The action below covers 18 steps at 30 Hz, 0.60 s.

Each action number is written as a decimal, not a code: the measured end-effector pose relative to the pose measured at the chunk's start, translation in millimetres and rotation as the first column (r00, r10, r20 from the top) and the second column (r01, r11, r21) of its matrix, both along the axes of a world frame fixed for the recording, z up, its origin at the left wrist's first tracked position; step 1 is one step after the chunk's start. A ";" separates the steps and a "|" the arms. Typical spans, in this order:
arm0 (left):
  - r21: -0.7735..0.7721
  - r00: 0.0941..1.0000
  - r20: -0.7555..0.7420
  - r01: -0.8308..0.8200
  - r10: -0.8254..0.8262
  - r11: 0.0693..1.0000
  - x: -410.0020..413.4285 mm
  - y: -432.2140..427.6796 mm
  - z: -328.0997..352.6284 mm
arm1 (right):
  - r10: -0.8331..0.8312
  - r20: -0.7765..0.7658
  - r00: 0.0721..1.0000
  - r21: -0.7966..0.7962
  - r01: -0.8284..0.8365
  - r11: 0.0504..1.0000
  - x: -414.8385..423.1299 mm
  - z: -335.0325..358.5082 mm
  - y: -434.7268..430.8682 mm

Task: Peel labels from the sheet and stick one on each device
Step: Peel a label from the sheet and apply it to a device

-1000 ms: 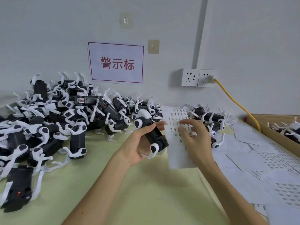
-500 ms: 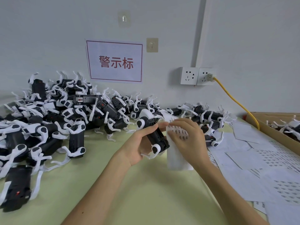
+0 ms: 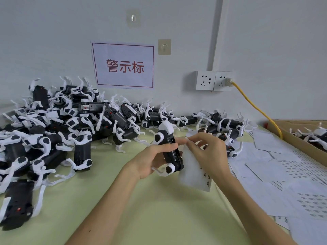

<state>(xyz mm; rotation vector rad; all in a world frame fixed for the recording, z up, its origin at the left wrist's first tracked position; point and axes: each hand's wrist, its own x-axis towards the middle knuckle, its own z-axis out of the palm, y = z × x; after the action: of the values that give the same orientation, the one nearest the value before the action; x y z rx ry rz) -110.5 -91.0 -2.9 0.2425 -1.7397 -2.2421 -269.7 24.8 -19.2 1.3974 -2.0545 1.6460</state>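
The left hand point(image 3: 152, 160) grips a black device with white curved legs point(image 3: 168, 147) at frame centre. Its fingers wrap round the body and hold it tilted above the pale green counter point(image 3: 141, 209). The right hand point(image 3: 208, 154), just right of it, pinches the upper edge of the white label sheet point(image 3: 192, 175) between thumb and forefinger; the sheet hangs down beside the device. Whether 1 label is lifted cannot be told. A pile of identical devices point(image 3: 70, 131) fills the left of the frame. At the right lie loose white printed sheets point(image 3: 283, 175), next to a brown cardboard box point(image 3: 290, 138).
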 end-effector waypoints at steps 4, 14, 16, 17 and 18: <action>-0.054 0.999 0.043 0.034 -0.031 0.998 1.6 4.9 2.6 | -0.028 0.013 1.000 0.011 0.028 1.000 -2.6 2.0 1.5; -0.070 0.996 0.057 0.078 -0.074 0.994 5.1 11.8 7.3 | -0.068 0.055 0.996 0.009 0.068 0.998 -0.5 4.6 5.0; -0.070 0.995 0.057 0.084 -0.080 0.994 6.2 12.4 7.8 | -0.040 0.091 0.995 -0.005 0.041 0.999 0.3 5.5 4.6; -0.075 0.995 0.059 0.085 -0.081 0.994 6.4 12.4 8.0 | -0.024 0.108 0.994 -0.014 0.026 1.000 0.3 6.1 4.7; -0.083 0.995 0.063 0.086 -0.080 0.993 6.1 12.1 7.8 | -0.011 0.122 0.992 -0.023 0.014 1.000 0.1 6.4 4.8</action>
<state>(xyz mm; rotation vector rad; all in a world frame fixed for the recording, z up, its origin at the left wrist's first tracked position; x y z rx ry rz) -104.4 -78.9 4.8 0.2244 -1.9056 -2.2319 -269.6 29.6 -12.8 1.3046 -2.0960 1.7861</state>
